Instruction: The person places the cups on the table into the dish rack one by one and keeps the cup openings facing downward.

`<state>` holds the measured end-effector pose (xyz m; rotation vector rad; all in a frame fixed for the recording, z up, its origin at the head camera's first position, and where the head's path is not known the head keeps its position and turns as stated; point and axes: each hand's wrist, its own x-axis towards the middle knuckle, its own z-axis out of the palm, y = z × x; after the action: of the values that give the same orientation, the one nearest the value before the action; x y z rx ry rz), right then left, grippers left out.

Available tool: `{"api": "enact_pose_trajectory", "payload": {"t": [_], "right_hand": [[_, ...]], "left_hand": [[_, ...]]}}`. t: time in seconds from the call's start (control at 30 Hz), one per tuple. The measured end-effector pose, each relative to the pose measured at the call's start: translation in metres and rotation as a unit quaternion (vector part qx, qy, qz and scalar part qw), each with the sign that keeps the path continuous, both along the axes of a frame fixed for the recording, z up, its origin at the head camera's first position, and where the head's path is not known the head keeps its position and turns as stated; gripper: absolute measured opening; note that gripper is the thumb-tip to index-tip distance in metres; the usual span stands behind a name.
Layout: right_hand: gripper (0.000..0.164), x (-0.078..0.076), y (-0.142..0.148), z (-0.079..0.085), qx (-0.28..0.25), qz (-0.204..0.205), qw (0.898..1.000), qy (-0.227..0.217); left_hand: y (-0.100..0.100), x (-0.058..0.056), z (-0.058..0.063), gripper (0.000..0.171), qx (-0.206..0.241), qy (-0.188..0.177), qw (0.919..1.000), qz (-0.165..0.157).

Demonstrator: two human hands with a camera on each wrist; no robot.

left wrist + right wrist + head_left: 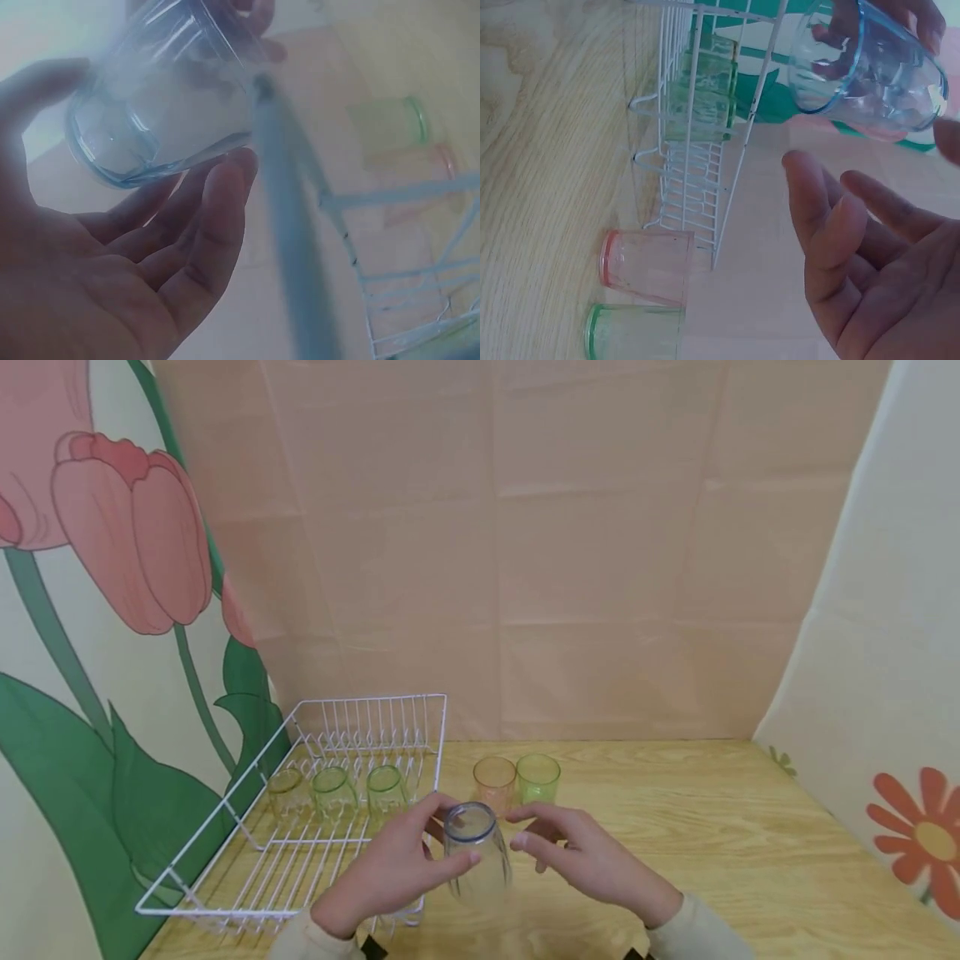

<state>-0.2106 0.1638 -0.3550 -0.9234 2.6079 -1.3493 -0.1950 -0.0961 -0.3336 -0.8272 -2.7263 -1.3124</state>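
Note:
My left hand (401, 860) holds a clear drinking glass with a bluish tint (478, 860), thumb on one side and fingers on the other. The left wrist view shows the same glass (165, 97) tilted between thumb and fingers. To the right of it, my right hand (592, 860) hovers with loosely bent fingers. In the right wrist view, a gap shows between this right hand (885, 262) and the glass (870, 67); nothing is in its grasp. Behind the hands, an orange glass (494, 777) and a green glass (538, 779) stand side by side on the table.
A white wire dish rack (300, 881) stands on the left of the wooden table (675, 827), close by my left hand. Across it sit a yellowish glass (287, 795) and two green glasses (334, 793). A draped pinkish sheet (600, 610) rises at the back.

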Motion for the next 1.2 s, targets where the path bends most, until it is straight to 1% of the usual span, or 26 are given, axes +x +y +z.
{"api": "enact_pose_trajectory", "payload": {"t": [0.07, 0.13, 0.27, 0.37, 0.47, 0.57, 0.7, 0.8, 0.97, 1.1, 1.2], "right_hand": [[0.031, 0.0, 0.001, 0.001, -0.001, -0.004, 1.0, 0.005], [0.031, -0.001, 0.002, 0.002, 0.003, -0.01, 1.0, 0.013], [0.031, -0.002, 0.002, 0.001, 0.013, -0.025, 0.999, 0.017], [0.03, -0.004, 0.003, -0.001, 0.018, -0.034, 0.999, 0.021], [0.031, -0.005, 0.004, -0.003, 0.022, -0.037, 0.999, 0.024], [0.032, -0.005, 0.004, -0.005, 0.028, -0.043, 0.998, 0.025], [0.034, -0.006, 0.003, -0.006, 0.034, -0.055, 0.998, 0.02], [0.034, -0.006, 0.003, -0.007, 0.036, -0.056, 0.998, 0.021], [0.034, -0.006, 0.002, -0.007, 0.037, -0.046, 0.998, 0.029], [0.033, -0.008, 0.002, -0.008, 0.037, -0.041, 0.998, 0.032], [0.032, -0.008, 0.002, -0.007, 0.038, -0.04, 0.998, 0.033]], "left_hand": [[-0.006, 0.001, 0.005, 0.048, -0.002, 0.001, 0.9998, 0.019], [-0.013, 0.0, 0.009, 0.048, -0.009, 0.01, 0.9989, 0.045], [-0.026, -0.003, 0.017, 0.047, -0.015, 0.023, 0.9942, 0.104], [-0.038, -0.007, 0.021, 0.048, -0.013, 0.014, 0.9893, 0.145], [-0.051, -0.011, 0.023, 0.051, -0.006, 0.001, 0.9854, 0.17], [-0.065, -0.015, 0.025, 0.053, -0.003, -0.002, 0.9831, 0.183], [-0.083, -0.019, 0.026, 0.054, -0.006, 0.007, 0.9795, 0.201], [-0.097, -0.022, 0.027, 0.056, -0.016, 0.009, 0.9747, 0.223], [-0.124, -0.028, 0.026, 0.063, -0.047, -0.005, 0.9656, 0.256], [-0.144, -0.032, 0.023, 0.067, -0.074, -0.014, 0.9597, 0.271], [-0.155, -0.035, 0.022, 0.067, -0.106, -0.023, 0.9552, 0.276]]}}
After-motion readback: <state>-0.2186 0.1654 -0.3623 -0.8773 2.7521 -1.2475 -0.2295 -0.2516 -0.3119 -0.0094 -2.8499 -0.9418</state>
